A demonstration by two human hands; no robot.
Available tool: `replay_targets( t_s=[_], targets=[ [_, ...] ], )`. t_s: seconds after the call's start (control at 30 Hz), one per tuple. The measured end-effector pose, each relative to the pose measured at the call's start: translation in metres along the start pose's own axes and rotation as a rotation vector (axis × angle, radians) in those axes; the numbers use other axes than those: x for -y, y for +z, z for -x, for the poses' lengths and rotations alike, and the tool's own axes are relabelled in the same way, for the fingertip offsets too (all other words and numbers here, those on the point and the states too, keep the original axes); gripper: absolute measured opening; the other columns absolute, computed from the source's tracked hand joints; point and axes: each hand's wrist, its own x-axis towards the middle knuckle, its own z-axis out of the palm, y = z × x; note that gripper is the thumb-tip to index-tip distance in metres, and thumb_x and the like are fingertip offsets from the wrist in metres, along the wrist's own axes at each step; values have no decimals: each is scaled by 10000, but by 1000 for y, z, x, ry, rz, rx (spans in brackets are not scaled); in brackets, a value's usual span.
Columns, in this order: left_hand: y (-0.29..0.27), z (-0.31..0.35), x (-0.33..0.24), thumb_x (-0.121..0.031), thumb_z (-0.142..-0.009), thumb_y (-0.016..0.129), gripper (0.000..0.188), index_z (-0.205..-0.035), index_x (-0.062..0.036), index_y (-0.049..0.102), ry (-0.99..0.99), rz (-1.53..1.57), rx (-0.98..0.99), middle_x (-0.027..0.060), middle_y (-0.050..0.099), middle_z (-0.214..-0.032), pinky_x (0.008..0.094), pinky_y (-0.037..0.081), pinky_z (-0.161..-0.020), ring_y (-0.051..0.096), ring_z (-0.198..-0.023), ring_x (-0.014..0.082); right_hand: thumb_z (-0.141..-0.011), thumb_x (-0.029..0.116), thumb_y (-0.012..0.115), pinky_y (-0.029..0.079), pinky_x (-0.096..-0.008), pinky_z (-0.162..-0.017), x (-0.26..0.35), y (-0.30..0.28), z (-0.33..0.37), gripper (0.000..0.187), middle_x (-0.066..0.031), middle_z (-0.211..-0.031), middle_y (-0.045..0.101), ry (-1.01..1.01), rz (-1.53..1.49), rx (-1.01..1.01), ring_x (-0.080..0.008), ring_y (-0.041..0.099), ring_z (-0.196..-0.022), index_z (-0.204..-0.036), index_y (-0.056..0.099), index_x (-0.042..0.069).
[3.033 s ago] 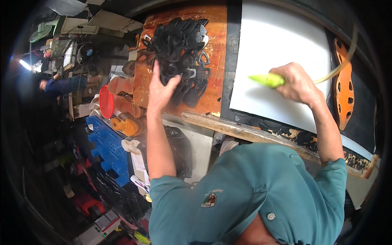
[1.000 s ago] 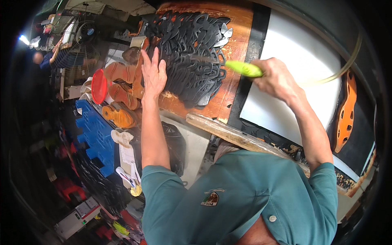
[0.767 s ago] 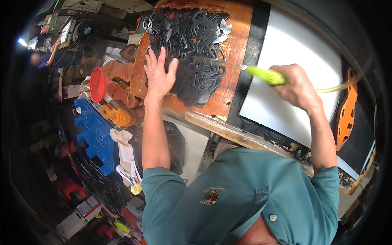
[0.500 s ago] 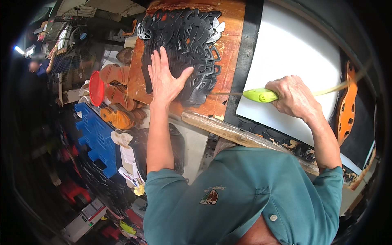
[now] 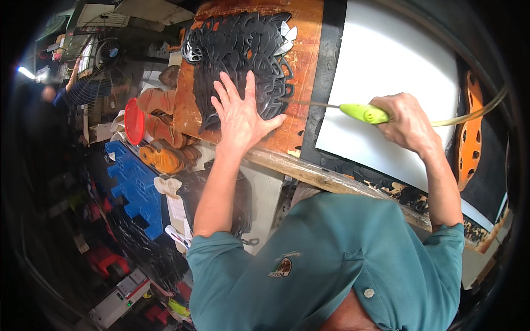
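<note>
A stack of thin black cut-out pieces (image 5: 237, 49) lies overlapped on an orange-brown board (image 5: 306, 60). My left hand (image 5: 240, 118) is spread over the near part of the stack, its fingers apart and not wrapped round anything. My right hand (image 5: 406, 118) grips a lime-green air blow gun (image 5: 361, 113) above a white sheet (image 5: 386, 71). From the gun a long thin nozzle reaches left to the right edge of the black pieces. A yellowish hose (image 5: 475, 115) trails away from it to the right.
Wooden edging (image 5: 320, 175) runs along the front of the work surface. Left of the board stand a red round lid or dish (image 5: 134, 121), stacked orange pieces (image 5: 160, 159) and a blue notched panel (image 5: 135, 190). A fan (image 5: 107, 55) stands at the far left. An orange slotted strip (image 5: 470, 132) lies at right.
My left hand has shifted right and toward me, its fingers spreading wider. The air blow gun has moved slightly right and away, and its nozzle now slants.
</note>
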Motion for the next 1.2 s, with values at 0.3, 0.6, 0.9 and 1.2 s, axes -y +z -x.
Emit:
replay_targets(
  t_s=[0.3, 0.6, 0.9, 1.2],
  targets=[
    [-47, -11, 37, -212, -906, 697, 528, -1369, 32, 624, -137, 462, -22, 247, 732, -1206, 387, 525, -1027, 712, -1118, 285, -979, 168, 751, 605, -407, -748, -13, -36, -11, 166, -134, -793, 762, 242, -187, -288, -245, 693, -651, -1064, 798, 34],
    [-54, -13, 72, -146, -975, 663, 275, -1195, 19, 682, -224, 733, 79, 63, 727, -1011, 330, 521, -885, 621, -923, 147, -888, 118, 801, 536, -393, -615, -2, -12, -7, 103, -121, -660, 695, 95, -266, -149, -233, 645, -563, -901, 764, 22],
    [-38, -8, 63, -175, -935, 729, 454, -1334, 27, 648, -132, 718, 19, 159, 728, -1226, 362, 522, -1009, 683, -1112, 233, -905, 129, 773, 563, -423, -646, -2, -10, -2, 117, -157, -703, 722, -90, -97, 17, -270, 702, -627, -944, 773, 19],
    [-2, 7, 6, -512, -906, 764, 1087, -1661, 62, 232, -65, 51, -50, 302, 178, -1742, 564, 153, -1314, 156, -1636, 424, -876, 75, 759, 544, -452, -651, 2, -22, -5, 70, -178, -689, 691, 95, -198, -31, -317, 684, -624, -919, 761, 20]
  ],
)
